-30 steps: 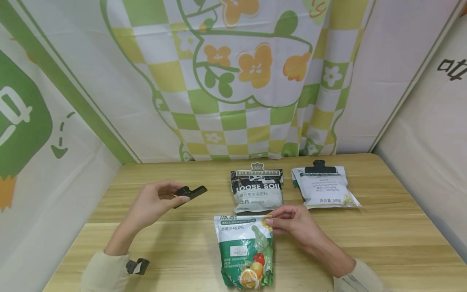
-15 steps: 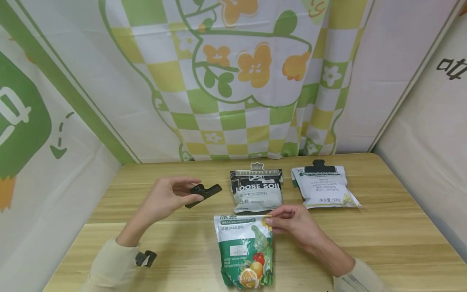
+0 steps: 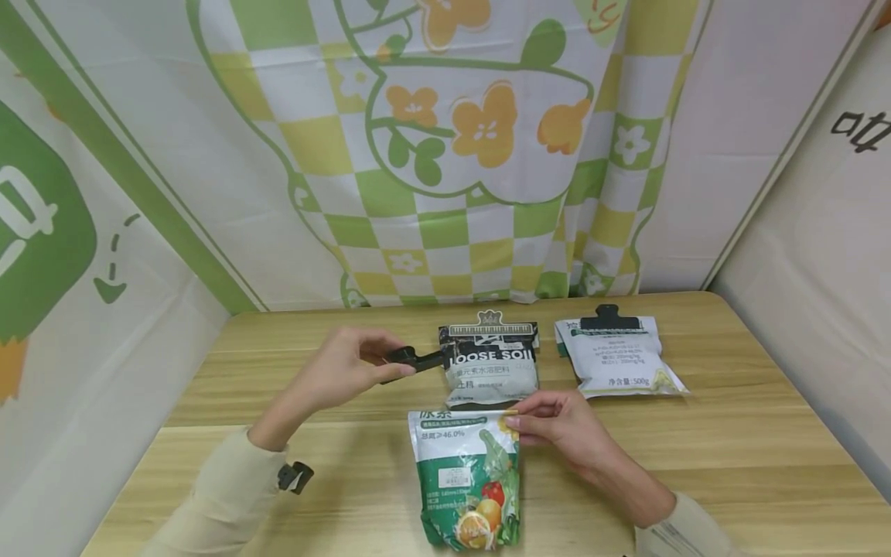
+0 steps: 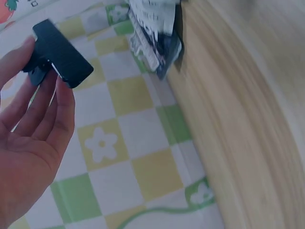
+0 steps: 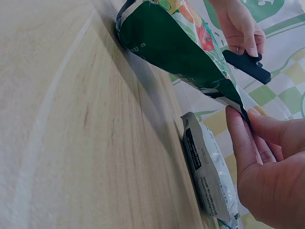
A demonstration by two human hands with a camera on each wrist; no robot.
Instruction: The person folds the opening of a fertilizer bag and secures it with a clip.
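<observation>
My left hand [image 3: 341, 363] pinches a black bag clip [image 3: 412, 359] between thumb and fingers, held above the table and left of the upright bag's top. In the left wrist view, the clip's wide flat bar [image 4: 66, 57] points away from the fingertips. With thumb and fingers, my right hand [image 3: 567, 433] grips the top right corner of a green and white fertilizer bag [image 3: 445, 452] printed with fruit and vegetables. That bag stands upright on the table, its top edge folded, as the right wrist view shows the green back [image 5: 162, 45].
Behind it lie a black and grey "LOOSE SOIL" bag [image 3: 490, 379] with a clear clip [image 3: 491, 328] and a white bag [image 3: 616, 363] with a black clip [image 3: 609, 319]. The wooden table [image 3: 731, 464] meets a checked, flowered cloth [image 3: 445, 232] at the back.
My left hand has moved right with the black clip, toward the top of the green and white bag. The right hand and the bag have stayed in place.
</observation>
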